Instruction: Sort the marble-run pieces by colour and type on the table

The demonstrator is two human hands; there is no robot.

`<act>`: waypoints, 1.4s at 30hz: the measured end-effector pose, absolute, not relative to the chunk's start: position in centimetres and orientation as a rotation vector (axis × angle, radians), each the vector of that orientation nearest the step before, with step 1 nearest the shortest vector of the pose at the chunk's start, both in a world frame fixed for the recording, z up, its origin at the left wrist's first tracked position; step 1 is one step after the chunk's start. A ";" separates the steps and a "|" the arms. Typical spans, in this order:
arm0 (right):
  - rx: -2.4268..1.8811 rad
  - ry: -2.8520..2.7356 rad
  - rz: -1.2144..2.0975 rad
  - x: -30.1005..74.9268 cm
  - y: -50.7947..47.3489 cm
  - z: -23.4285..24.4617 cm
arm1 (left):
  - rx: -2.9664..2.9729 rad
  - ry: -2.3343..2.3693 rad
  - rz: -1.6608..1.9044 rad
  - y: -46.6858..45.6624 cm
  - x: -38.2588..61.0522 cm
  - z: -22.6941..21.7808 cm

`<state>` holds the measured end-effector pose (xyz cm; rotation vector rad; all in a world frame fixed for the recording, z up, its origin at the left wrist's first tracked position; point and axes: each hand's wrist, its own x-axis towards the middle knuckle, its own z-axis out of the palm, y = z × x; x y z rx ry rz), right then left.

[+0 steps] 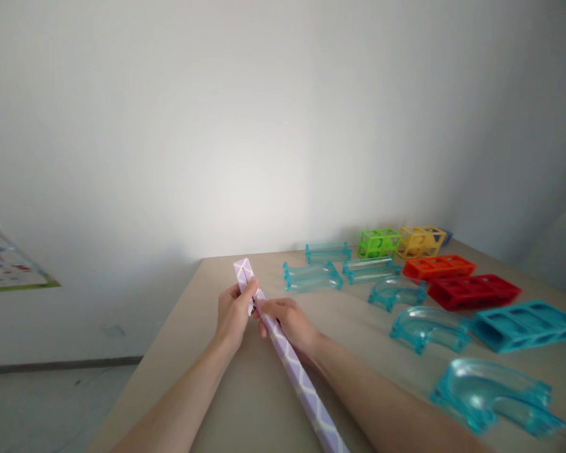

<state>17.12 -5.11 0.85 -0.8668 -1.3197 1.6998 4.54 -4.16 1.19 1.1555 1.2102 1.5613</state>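
Observation:
A long, narrow lavender thing with white crossing lines (295,371) runs from the bottom edge up to the middle of the view; I cannot make out its exact kind. My left hand (236,311) is closed round it just below its squared far end, thumb on top. Just nearer to me, my right hand (290,321) pinches it between thumb and fingers. Between the two hands the thing seems bent or jointed, with a small dark spot there. Its near end lies outside the view.
Clear teal plastic track pieces, some straight (314,277), some curved (431,327), lie to the right on the beige table (183,340). Green (378,242), yellow (422,241), orange (438,267), red (474,291) and teal (528,324) block frames stand beyond. A wall rises behind.

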 end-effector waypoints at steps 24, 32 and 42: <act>-0.971 -1.434 1.468 17.3 -5.6 0.8 | 0.987 1.049 1.342 -4.0 4.8 0.9; -0.928 -1.464 1.524 17.5 -5.8 1.5 | 1.103 1.008 1.381 -4.4 4.9 1.4; -1.060 -1.392 1.431 17.8 -5.3 0.8 | 1.211 1.123 1.442 -4.2 4.7 0.7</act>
